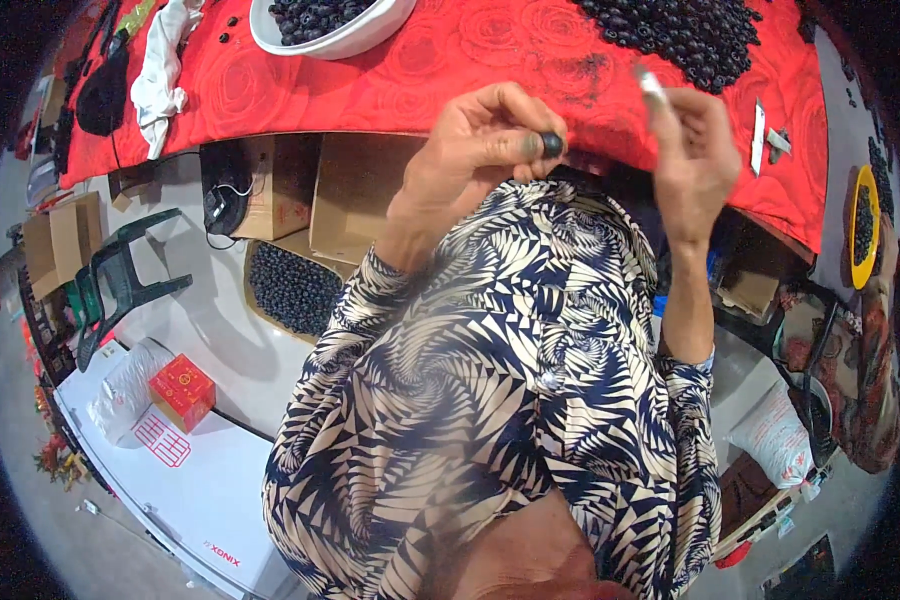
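Observation:
Over the near edge of the red cloth, my left hand [470,145] pinches a dark round bead-like piece [551,145] between thumb and fingertips. To its right, apart from it, my right hand [698,155] is raised and smeared by motion, its fingers curled. A small whitish thing with a dark tip [651,86] shows at the raised thumb; whether it is held or wrapped round the thumb is unclear. Beyond the hands, a white bowl [360,40] holds many similar dark pieces, and a loose pile of them [685,40] lies on the cloth at the far right.
The red rose-patterned cloth [450,60] covers the table. On it lie a white crumpled cloth [160,75] at left and a thin white strip [758,138] at right. Below left are a carton of dark pieces [295,288] and a dark green stool [120,270]. A yellow tray [857,262] stands far right.

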The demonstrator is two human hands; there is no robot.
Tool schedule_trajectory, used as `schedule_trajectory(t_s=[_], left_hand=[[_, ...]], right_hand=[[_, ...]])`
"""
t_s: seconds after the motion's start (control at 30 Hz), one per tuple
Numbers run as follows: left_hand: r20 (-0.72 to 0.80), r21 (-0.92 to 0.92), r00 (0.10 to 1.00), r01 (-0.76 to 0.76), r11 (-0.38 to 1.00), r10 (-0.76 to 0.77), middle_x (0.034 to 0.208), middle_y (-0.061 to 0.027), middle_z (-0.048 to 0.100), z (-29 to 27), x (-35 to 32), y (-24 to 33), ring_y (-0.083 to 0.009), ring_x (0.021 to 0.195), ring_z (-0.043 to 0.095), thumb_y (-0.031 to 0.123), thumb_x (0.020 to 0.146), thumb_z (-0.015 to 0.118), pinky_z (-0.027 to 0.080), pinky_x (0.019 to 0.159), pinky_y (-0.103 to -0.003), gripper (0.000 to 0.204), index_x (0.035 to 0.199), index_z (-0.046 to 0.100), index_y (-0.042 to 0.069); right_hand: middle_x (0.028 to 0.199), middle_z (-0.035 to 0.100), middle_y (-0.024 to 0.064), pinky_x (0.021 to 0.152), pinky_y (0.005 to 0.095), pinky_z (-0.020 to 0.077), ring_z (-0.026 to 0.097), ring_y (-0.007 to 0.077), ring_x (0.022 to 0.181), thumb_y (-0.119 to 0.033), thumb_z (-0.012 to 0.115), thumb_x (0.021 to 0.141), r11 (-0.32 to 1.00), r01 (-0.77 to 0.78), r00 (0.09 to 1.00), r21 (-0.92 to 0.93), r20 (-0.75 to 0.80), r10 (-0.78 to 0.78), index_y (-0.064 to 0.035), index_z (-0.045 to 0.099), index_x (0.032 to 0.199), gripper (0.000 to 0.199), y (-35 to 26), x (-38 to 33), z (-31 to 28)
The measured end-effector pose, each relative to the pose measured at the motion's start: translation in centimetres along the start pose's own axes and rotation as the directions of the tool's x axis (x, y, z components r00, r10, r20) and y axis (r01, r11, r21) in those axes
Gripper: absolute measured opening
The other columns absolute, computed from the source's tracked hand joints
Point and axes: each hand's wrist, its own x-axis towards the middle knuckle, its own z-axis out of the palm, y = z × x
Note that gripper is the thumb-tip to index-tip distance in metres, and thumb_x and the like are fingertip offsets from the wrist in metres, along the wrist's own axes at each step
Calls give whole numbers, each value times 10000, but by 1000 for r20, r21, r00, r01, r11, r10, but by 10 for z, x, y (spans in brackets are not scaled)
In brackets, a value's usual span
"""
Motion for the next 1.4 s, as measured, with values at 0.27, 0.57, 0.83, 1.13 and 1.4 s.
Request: schedule_trajectory(t_s=[0.27, 0.57, 0.83, 1.13, 1.4], left_hand=[[-262, -180, 955, 90, 979, -136, 1023, -141, 544, -1, 1, -6, -141, 810, 513, 52, 856, 546, 462, 680, -163, 281, 1126, 525, -21], [-204, -336, 973, 33, 941, -107, 937, -125, 603, -6, 1, -5, -197, 852, 604, 31, 848, 545, 526, 722, -229, 194, 1031, 553, -32], [-263, -246, 960, 27, 969, -93, 870, -102, 598, 0, 0, -13, -168, 824, 600, 40, 854, 547, 519, 691, -224, 166, 1002, 566, -31], [-244, -163, 969, -9, 987, -32, 845, -113, 602, 0, 4, -13, -216, 757, 624, 32, 836, 566, 537, 695, -284, 128, 953, 573, -22], [-252, -181, 968, -58, 982, 11, 872, -132, 617, 1, 5, -13, -223, 787, 632, -18, 802, 586, 536, 720, -292, 164, 965, 569, -13]], right_hand=[[793, 609, 44, 633, 197, 441, 555, 64, 721, -69, 637, 808, 952, -164, 978, 258, 166, 124, 23, 542, 901, 162, -7, -13, -4], [800, 623, 56, 659, 211, 455, 570, 83, 742, -58, 637, 799, 953, -203, 965, 227, 208, 157, 21, 548, 892, 152, -1, -18, -2], [793, 616, 61, 641, 221, 459, 569, 88, 724, -46, 635, 796, 946, -229, 956, 229, 235, 175, 27, 538, 890, 154, -11, -23, -2], [769, 619, 64, 634, 231, 468, 583, 99, 703, -59, 644, 791, 952, -171, 959, 255, 266, 101, 17, 530, 892, 170, -17, -21, -4], [785, 634, 96, 597, 247, 495, 616, 128, 709, -45, 643, 783, 964, -127, 943, 233, 329, 45, 20, 526, 895, 174, -33, -24, -2]])
